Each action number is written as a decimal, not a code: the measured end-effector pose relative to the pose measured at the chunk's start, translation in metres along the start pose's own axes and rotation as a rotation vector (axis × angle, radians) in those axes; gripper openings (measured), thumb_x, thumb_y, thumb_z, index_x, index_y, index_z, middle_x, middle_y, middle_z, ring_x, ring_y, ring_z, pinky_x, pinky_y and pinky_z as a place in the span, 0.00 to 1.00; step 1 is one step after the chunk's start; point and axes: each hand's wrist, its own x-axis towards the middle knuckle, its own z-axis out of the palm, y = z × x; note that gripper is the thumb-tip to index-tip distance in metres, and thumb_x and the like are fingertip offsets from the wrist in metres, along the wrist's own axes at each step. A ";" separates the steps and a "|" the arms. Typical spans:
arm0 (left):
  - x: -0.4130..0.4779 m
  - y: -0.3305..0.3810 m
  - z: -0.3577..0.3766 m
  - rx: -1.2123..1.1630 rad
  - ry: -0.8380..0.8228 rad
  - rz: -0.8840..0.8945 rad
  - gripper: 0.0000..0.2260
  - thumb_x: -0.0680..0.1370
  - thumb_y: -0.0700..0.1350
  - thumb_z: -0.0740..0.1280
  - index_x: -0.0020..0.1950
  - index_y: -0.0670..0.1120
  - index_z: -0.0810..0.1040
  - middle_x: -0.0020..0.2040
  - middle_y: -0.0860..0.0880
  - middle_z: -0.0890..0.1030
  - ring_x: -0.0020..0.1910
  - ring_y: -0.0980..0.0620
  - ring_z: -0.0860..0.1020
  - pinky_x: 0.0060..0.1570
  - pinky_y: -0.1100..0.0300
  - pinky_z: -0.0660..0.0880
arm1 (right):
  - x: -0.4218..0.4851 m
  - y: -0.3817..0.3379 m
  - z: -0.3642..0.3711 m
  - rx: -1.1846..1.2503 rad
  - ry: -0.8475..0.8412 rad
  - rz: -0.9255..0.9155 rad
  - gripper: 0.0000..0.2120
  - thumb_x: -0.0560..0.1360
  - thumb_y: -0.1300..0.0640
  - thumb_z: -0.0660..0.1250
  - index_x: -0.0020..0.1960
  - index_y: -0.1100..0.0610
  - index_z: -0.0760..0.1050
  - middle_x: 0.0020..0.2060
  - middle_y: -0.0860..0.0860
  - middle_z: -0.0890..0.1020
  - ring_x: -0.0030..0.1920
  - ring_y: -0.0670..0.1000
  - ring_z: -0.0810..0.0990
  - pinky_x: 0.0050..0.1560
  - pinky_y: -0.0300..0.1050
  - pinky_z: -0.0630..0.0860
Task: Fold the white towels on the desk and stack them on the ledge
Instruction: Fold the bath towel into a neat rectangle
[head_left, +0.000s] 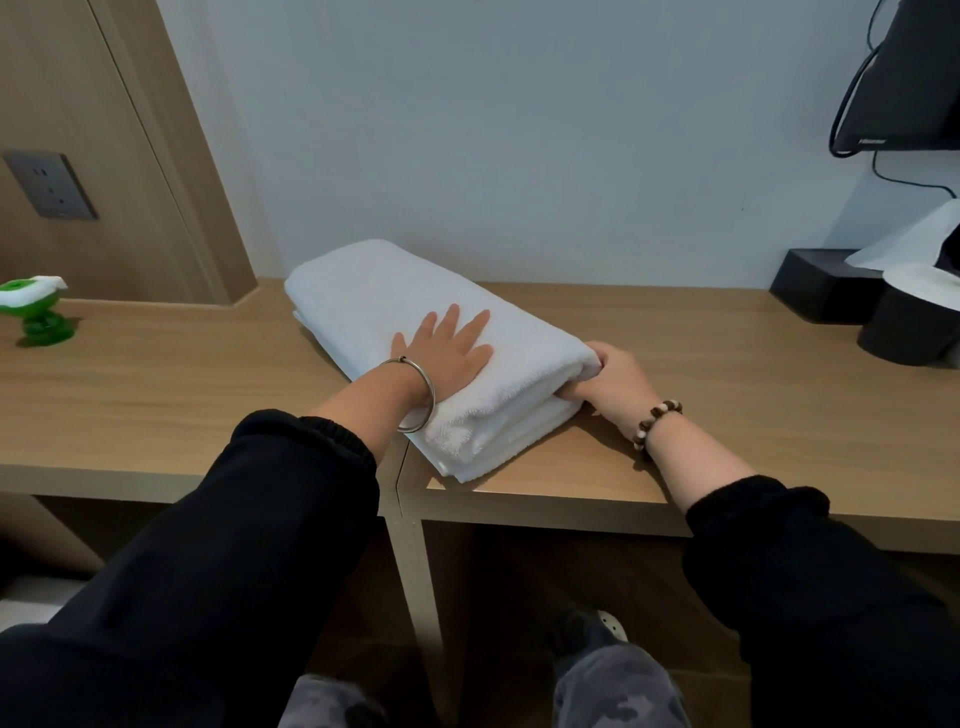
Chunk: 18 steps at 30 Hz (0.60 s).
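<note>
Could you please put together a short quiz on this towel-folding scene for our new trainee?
1. True or false: the left hand lies flat on top of the folded white towel.
2. What is the right hand doing? A) gripping the towel's end; B) pressing flat on the towel's top; C) raised in the air.
3. Fill in: in the head view, the green object stands to the towel's ____.
Key: 1 true; 2 A; 3 left.
</note>
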 end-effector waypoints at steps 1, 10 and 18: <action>0.000 0.000 0.000 -0.001 0.002 0.001 0.23 0.81 0.59 0.45 0.76 0.63 0.42 0.78 0.53 0.41 0.77 0.48 0.42 0.71 0.39 0.43 | 0.001 -0.001 -0.002 -0.002 -0.028 0.015 0.15 0.67 0.65 0.73 0.49 0.51 0.76 0.42 0.46 0.80 0.42 0.44 0.77 0.37 0.37 0.73; 0.000 0.002 0.003 0.007 0.006 -0.002 0.23 0.81 0.59 0.44 0.76 0.63 0.41 0.78 0.53 0.41 0.77 0.48 0.41 0.71 0.39 0.42 | -0.005 -0.010 0.010 -0.266 0.133 -0.216 0.15 0.70 0.57 0.66 0.56 0.48 0.74 0.44 0.40 0.77 0.43 0.40 0.74 0.38 0.34 0.68; -0.002 -0.009 -0.001 0.074 -0.020 0.098 0.23 0.82 0.58 0.45 0.76 0.63 0.42 0.78 0.53 0.42 0.77 0.47 0.43 0.71 0.41 0.44 | 0.009 -0.005 -0.003 -0.091 0.112 -0.113 0.13 0.69 0.69 0.66 0.45 0.51 0.79 0.38 0.43 0.81 0.38 0.38 0.77 0.30 0.27 0.71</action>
